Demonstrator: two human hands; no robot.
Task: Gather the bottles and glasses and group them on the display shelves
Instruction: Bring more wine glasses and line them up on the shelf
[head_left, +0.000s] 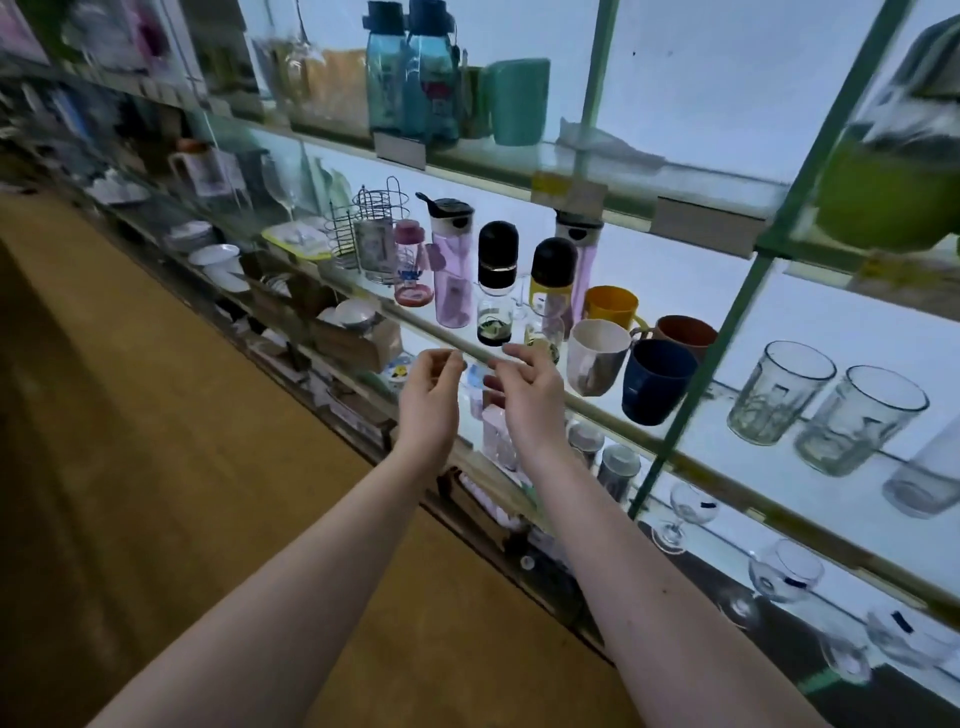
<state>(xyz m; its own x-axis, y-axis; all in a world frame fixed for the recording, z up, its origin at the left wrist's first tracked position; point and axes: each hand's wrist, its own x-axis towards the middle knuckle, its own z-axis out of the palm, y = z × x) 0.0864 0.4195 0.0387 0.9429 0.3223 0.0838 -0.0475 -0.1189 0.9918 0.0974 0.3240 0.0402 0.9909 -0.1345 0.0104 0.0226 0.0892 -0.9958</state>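
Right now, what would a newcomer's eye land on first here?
The left hand and right hand hover empty, fingers loosely curled, before the backlit middle shelf. Behind them stand two black-capped bottles beside a cluster of mugs, with clear glass tumblers farther right. Two blue water bottles stand higher up.

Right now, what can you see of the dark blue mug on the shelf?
The dark blue mug looks like opaque plastic and stands mouth up near the front of the middle glass shelf, just right of a white mug and before a brown mug. No handle shows. Neither the left hand nor the right hand touches it.
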